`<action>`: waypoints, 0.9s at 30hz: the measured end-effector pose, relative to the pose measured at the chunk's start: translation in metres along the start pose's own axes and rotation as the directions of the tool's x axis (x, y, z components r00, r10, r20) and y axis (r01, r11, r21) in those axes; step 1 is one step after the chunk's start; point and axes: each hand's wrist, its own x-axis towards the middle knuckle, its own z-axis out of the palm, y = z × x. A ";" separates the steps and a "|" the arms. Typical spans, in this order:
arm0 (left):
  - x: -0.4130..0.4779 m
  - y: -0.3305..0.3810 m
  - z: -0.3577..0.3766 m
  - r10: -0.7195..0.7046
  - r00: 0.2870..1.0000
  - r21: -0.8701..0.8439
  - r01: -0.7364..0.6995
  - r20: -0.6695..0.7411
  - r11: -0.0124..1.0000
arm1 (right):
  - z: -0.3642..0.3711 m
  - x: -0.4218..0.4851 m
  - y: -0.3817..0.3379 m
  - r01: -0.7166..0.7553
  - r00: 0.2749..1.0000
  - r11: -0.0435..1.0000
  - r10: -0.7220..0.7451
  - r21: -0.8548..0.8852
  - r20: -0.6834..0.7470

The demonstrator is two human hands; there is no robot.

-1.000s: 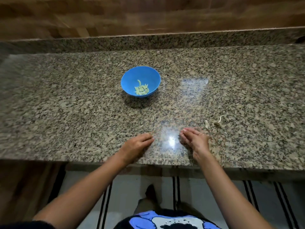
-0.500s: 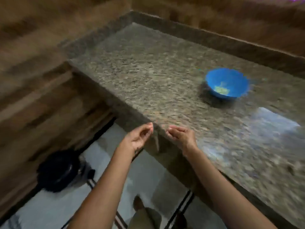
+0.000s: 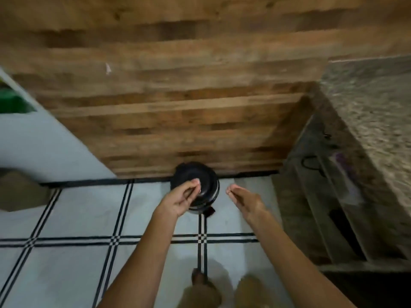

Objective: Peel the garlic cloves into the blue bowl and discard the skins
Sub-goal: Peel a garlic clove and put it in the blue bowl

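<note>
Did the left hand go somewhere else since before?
Yes. The left hand left the granite counter and swung leftward; it now hovers over the black bin on the floor.

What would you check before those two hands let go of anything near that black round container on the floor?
1. Left hand over the black container: ok.
2. Right hand over it: not ok, it is beside it, above the tiled floor.
3. Skins pinched in the fingers: cannot tell, too blurred.
4. Container open on top: cannot tell.
</note>
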 end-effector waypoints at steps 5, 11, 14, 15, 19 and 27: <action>0.042 0.041 -0.022 -0.010 0.999 -0.054 0.008 -0.043 0.999 | 0.026 0.045 0.007 -0.034 0.996 0.999 0.033 -0.013 -0.082; 0.089 0.067 -0.032 -0.040 0.994 -0.106 0.029 -0.099 0.994 | 0.048 0.094 0.016 -0.113 0.984 0.989 0.099 -0.095 -0.147; 0.112 0.066 -0.038 -0.070 0.988 -0.147 0.050 -0.137 0.988 | 0.056 0.124 0.025 -0.169 0.972 0.978 0.145 -0.124 -0.183; 0.121 0.062 -0.042 -0.094 0.986 -0.163 0.070 -0.141 0.984 | 0.057 0.134 0.029 -0.184 0.968 0.974 0.156 -0.131 -0.196; 0.178 0.042 -0.062 -0.141 0.974 -0.210 0.102 -0.179 0.972 | 0.057 0.189 0.051 -0.291 0.935 0.931 0.228 -0.219 -0.271; 0.359 -0.023 -0.114 0.101 0.921 0.081 -0.076 -0.377 0.994 | 0.075 0.373 0.118 -0.269 0.933 0.943 0.205 -0.194 -0.295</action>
